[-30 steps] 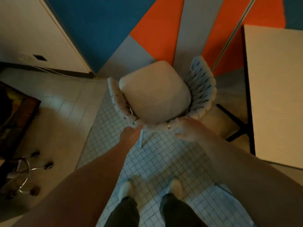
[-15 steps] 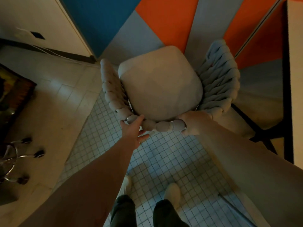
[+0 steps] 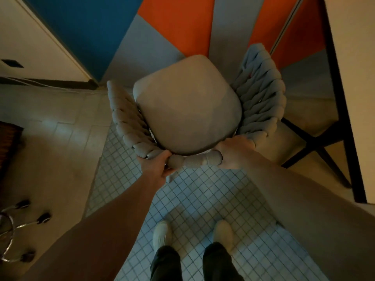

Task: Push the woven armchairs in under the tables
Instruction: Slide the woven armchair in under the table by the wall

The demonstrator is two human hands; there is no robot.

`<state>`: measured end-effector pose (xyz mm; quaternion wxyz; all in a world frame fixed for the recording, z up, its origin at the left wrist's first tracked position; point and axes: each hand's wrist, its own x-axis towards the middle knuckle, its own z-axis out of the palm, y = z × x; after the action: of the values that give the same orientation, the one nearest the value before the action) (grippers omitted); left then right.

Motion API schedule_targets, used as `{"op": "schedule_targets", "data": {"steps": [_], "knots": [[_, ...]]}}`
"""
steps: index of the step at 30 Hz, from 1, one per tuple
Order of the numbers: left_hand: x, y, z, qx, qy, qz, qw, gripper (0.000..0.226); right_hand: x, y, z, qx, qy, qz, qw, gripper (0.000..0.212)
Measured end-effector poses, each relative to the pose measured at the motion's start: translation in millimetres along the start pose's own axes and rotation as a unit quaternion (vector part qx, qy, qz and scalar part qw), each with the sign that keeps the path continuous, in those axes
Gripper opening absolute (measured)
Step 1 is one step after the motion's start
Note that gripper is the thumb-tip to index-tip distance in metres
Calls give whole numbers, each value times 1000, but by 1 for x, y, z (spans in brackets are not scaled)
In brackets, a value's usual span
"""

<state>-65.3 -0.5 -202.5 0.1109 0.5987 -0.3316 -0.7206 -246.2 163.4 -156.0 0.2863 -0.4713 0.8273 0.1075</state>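
Changed since half a second ago: left hand (image 3: 155,166), then laid loosely against the chair's back rim, now wraps it; both shoes now stand level.

Item 1. Armchair (image 3: 188,116), woven, with thick grey braided cord forming arms and back and a plain pale seat cushion. It stands at centre of view, directly ahead of the person, with its open front toward 12 o'clock. Its back rim is at 6 o'clock, nearest the person. The seat lies clear of the table top and is not under it.

Item 2. The left hand's fingers are curled over the back rim at the chair's 7 o'clock, gripping the cord.

Item 3. Right hand (image 3: 235,154), clasped round the back rim at the chair's 5 o'clock, where the back meets the right arm.

Item 4. Table (image 3: 357,88), with a pale top and dark edge, at 3 o'clock of the chair. Its dark crossed leg frame (image 3: 313,139) sits just beside the chair's right arm.

Item 5. Floor (image 3: 203,195), small square tiles under the chair's back and the person's feet, with larger beige tiles toward 9 o'clock.

Item 6. Shoes (image 3: 161,233), pale, a pair, at 6 o'clock, below dark trouser legs.

Item 7. Blue, orange and grey panels (image 3: 174,23), at 12 o'clock beyond the chair.

Item 8. Castor base (image 3: 20,228), chrome with black wheels, at 8 o'clock, well apart from the chair.
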Motion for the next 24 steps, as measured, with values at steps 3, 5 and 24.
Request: {"op": "schedule_targets", "data": {"steps": [3,5,24], "knots": [[6,9,-21,27,-14,4,1000,83,-13,-24,11,40,-11,33,999,26],[9,17,-33,57,-36,8,998,83,-21,-43,20,61,-9,51,997,30],[41,75,-54,180,-116,31,976,71,-55,-149,60,327,248,135,902,22]]}}
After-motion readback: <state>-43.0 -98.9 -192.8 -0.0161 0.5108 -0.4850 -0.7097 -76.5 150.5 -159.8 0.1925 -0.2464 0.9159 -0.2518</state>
